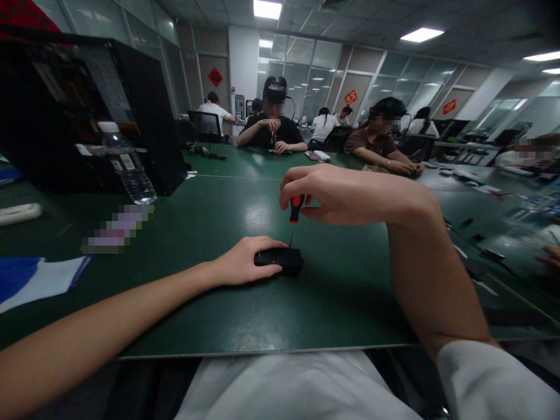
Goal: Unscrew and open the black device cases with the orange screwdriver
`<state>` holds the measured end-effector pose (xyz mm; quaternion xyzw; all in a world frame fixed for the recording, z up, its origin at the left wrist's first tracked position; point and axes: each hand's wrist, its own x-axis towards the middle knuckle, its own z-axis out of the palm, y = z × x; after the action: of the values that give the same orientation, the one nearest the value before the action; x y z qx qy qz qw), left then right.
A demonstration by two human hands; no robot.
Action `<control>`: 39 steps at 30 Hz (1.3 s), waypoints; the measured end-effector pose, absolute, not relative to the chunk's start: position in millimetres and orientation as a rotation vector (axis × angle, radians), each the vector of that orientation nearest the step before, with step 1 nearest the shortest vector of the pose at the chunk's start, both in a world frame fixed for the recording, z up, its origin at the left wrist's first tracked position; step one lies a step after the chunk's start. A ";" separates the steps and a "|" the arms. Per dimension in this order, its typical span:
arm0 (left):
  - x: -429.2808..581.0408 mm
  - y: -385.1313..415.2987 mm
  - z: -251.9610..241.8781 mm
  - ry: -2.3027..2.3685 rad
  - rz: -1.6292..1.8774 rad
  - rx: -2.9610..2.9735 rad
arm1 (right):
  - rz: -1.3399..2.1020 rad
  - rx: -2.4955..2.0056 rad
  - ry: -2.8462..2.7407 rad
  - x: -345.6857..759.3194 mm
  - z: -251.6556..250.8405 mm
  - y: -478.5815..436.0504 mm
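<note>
A small black box-shaped device lies on the green table. Its left end is gripped between the thumb and fingers of my left hand, which rests on the tabletop. Above it, my right hand is closed around the handle of a screwdriver with a black and orange-red grip. The screwdriver stands nearly upright, and its thin shaft reaches down to the top of the device. What the tip meets there is too small to make out.
On the left stand a large black cabinet-like case and a clear water bottle. A blue and white packet lies near the left edge of the green table. Across it, a person and another person sit working.
</note>
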<state>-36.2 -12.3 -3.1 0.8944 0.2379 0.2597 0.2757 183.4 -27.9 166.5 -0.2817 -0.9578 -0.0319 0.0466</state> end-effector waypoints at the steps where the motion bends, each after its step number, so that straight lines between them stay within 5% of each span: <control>1: -36.2 -12.2 -3.1 0.638 0.697 2.403 | -0.103 -0.859 -2.924 184.2 166.1 -27.7; 39: -42.7 -12.9 15.8 0.557 0.617 2.556 | -0.081 -1.043 -2.883 204.9 156.1 -41.7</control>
<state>-42.7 -12.9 15.8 0.9266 0.2020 0.2237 0.2250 204.9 -41.7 156.1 -0.3398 -0.9394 -0.0264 0.0371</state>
